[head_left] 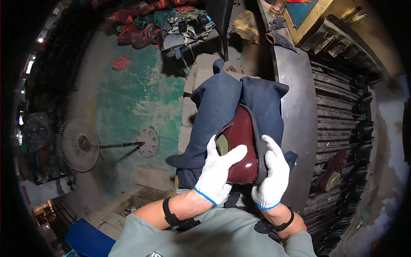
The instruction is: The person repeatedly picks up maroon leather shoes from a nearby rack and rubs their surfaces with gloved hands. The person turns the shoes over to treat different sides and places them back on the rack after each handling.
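Observation:
A glossy dark red shoe (240, 147) with a black sole rests on its side over my lap, its toe toward me. Something pale green fills its opening. My left hand (217, 169), in a white knit glove with a blue cuff, grips the upper near the opening, thumb laid across the red leather. On the other side, my right hand (273, 173), gloved the same way, lies along the black sole with its fingers curved around the edge. Dark blue cloth (216, 111) covers my legs beneath the shoe.
A metal-topped bench (297, 111) runs along my right. Beyond it, a slatted rack (334, 128) carries another dark red shoe (333, 170) and several black pieces. A standing fan (81, 143) is at left. Red bags (143, 36) and a chair with camouflage cloth (190, 28) lie ahead.

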Demonstrator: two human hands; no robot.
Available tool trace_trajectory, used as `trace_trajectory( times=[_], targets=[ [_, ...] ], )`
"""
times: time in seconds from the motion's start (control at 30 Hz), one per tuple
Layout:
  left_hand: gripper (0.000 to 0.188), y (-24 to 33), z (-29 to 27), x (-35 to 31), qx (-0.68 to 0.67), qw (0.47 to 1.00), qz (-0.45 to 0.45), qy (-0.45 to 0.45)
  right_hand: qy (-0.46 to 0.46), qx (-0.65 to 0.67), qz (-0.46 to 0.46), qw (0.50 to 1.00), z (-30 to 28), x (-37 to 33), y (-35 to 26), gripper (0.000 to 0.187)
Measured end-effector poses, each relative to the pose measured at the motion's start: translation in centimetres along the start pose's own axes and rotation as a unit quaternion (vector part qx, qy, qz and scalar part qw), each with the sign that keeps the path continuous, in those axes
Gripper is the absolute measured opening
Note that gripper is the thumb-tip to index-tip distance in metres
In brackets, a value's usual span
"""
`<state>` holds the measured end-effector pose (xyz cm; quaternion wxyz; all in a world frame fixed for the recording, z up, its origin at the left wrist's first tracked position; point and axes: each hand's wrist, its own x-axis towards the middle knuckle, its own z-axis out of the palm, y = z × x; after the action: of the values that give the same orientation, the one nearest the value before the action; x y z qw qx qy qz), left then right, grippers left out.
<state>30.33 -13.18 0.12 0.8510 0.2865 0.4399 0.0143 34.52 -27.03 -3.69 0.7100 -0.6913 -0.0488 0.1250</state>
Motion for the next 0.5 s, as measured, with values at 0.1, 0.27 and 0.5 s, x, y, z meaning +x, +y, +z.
trace_trajectory(
  times=[0.1, 0.27, 0.5],
  targets=[
    [0.084, -0.5, 0.1, 0.3, -0.004, 1.0, 0.021, -0.006, 0.035, -0.016, -0.022, 0.999, 0.5, 0.4, 0.1, 0.041],
    [0.088, -1.2, 0.1, 1.0, -0.01, 0.999, 0.041, -0.016, 0.058, 0.002, 0.047, 0.997, 0.3, 1.0, -0.1, 0.046],
    [0.107, -1.3, -0.1, 2.2, 0.158, 0.981, 0.111, 0.023, 0.017, -0.018, -0.047, 0.999, 0.1, 2.4, -1.2, 0.049]
  ],
)
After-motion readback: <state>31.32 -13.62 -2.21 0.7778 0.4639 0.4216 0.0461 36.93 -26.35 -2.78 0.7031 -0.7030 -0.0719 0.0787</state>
